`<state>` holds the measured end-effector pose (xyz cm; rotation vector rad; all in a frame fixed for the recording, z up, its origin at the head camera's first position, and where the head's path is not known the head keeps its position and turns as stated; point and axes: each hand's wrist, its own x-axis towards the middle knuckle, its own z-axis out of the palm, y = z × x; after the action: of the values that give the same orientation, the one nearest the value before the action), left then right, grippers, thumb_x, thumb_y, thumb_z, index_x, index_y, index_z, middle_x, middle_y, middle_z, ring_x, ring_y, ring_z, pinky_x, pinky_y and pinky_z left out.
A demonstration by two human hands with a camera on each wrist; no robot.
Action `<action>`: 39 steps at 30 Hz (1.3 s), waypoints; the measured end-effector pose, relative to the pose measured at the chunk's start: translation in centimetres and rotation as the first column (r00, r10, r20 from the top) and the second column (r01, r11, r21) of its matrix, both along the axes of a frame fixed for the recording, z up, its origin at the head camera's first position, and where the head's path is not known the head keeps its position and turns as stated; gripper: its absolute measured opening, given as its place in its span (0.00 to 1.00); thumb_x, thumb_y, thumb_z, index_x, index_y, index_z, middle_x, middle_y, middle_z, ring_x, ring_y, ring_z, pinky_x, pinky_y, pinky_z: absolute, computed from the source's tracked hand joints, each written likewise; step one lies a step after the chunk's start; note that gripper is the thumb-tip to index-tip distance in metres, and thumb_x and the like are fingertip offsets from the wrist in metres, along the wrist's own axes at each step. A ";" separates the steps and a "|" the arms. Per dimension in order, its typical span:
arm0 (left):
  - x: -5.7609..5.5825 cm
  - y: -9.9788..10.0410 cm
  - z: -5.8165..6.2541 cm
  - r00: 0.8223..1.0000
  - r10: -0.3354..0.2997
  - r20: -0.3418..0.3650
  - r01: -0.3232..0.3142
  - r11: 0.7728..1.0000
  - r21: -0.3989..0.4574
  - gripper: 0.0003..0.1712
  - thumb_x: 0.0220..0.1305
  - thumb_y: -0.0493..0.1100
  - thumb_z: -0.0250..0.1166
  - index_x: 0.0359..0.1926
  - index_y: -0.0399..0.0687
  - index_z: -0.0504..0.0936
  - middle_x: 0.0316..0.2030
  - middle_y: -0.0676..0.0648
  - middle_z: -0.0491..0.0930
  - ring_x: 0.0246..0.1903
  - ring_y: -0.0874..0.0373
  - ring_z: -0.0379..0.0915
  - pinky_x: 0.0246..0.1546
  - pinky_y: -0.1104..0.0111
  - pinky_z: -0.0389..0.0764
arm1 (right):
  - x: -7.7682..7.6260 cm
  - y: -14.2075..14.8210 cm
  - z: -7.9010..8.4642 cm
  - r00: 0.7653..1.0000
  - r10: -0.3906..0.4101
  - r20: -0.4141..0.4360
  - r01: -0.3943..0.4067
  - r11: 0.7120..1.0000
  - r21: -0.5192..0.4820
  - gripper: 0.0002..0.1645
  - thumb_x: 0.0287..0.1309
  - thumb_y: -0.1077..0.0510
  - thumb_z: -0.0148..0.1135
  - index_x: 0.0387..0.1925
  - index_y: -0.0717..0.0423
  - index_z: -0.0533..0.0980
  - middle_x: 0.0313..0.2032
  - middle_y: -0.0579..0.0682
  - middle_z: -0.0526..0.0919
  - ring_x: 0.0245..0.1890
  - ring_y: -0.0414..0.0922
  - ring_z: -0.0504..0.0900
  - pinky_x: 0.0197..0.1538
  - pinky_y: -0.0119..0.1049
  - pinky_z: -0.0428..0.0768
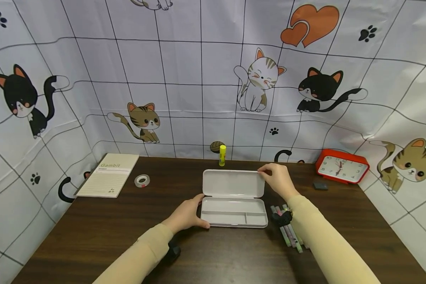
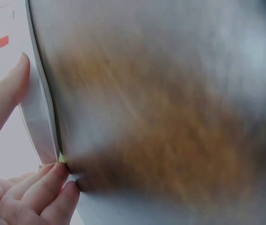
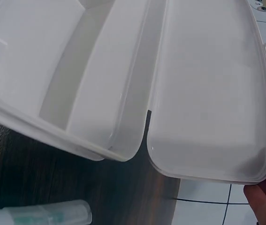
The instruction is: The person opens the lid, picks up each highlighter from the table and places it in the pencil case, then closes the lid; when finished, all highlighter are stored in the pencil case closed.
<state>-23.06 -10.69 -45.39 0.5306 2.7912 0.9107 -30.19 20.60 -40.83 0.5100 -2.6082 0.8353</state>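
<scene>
A white pencil case [image 1: 223, 218] lies unfolded on the table, its lid [image 1: 233, 183] tipped back at the far side. Inside its lower half are divided compartments [image 3: 90, 61] with nothing in them. My left hand [image 1: 186, 215] grips the case's left end, thumb at the near corner and fingers toward the hinge; the left wrist view shows the thumb [image 2: 11, 89] along the case's side. At the lid's far right corner, my right hand [image 1: 278, 179] pinches the edge between thumb and fingers, seen also in the right wrist view.
Several markers [image 1: 287, 232] lie right of the case, partly under my right forearm. Behind the lid stands a yellow glue stick [image 1: 222, 155]. A notepad [image 1: 108, 175] and tape roll [image 1: 142, 181] are at left; a red clock [image 1: 342, 165] and dark eraser [image 1: 320, 186] are at right.
</scene>
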 end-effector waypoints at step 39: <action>0.3 0.2 -0.1 0.999 0.033 0.005 -0.034 0.997 0.074 0.70 0.37 0.50 0.81 0.73 0.37 0.46 0.60 0.35 0.71 0.59 0.42 0.69 0.58 0.50 0.70 | 6.6 8.6 -1.1 0.967 -0.094 0.237 0.060 0.987 0.149 0.13 0.57 0.59 0.65 0.41 0.63 0.82 0.28 0.48 0.81 0.28 0.42 0.77 0.32 0.39 0.77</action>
<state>-22.81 -10.50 -45.45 0.4930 2.7796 1.0243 -23.56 29.22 -41.96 0.3591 -2.9075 0.7325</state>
